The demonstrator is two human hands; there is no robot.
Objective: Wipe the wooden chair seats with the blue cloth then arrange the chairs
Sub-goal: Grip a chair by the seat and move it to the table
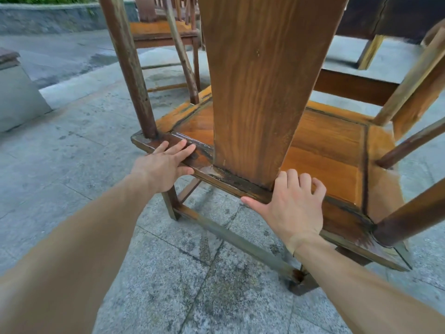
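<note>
You have only 1 view here, from the camera on your head. It looks forward and down, from behind the chair [252,145], and it is very close: the tall back board [260,88] fills the upper middle of the picture. Your 2 forearms come in from the bottom corners, and the left hand [166,162] and the right hand [293,206] lie on the back edge of the seat. The wide lens bends the posts outward at the sides. Farther ahead you see a second chair [163,30] and the stone floor [168,273].
</note>
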